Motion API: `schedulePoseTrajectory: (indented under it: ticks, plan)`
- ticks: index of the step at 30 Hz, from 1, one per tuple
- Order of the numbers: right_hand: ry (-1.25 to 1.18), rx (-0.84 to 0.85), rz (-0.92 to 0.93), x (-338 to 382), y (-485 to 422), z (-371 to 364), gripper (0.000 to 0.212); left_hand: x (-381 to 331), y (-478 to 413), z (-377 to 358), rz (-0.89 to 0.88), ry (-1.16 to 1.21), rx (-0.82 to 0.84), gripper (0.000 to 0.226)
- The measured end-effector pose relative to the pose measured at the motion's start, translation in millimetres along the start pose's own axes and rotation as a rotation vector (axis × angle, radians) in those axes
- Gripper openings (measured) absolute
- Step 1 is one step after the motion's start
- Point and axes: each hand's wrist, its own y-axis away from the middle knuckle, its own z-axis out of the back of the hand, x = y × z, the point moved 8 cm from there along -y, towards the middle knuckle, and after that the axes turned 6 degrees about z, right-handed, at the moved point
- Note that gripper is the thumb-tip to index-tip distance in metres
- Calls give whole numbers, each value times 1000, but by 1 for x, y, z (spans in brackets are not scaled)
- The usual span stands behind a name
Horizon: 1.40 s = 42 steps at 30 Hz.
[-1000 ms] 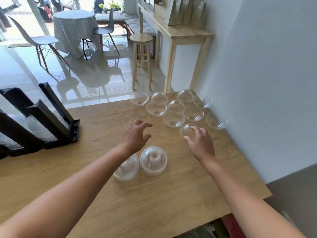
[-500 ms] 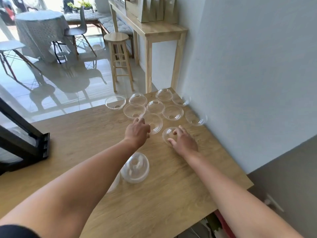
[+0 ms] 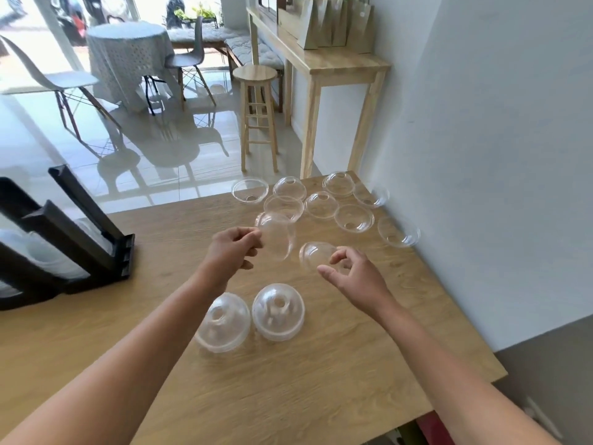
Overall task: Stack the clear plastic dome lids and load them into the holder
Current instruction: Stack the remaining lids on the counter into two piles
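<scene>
left hand (image 3: pixel 233 252) pinching lid (image 3: pixel 277 236), right hand (image 3: pixel 354 277) pinching another

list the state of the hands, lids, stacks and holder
left hand, pinches a lid
right hand, pinches another lid
left hand's lid, off the table, tilted
right hand's lid, tilted
stacks, dome up on table
loose lids, on table, some upturned
holder, has lids in it

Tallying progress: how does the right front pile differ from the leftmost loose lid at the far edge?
The right front pile is several nested lids, cloudy; the leftmost loose lid is single and clearer. The pile stands dome up, hole on top; the loose lid lies rim up, hole underneath. Both are clear plastic domes on the table.
</scene>
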Motion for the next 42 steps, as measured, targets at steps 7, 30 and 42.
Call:
schedulePoseTrajectory:
  ticks: [7,30,42]
  plan:
    - [230,334,196,63,23,-50,33,49,54,82,234,-46,51,17]
    - [491,466,272,54,36,-106,79,90,91,64,-328,-1028,-31,82]
    - [379,425,280,54,17,-95,81,79,63,58,-309,-1008,19,86]
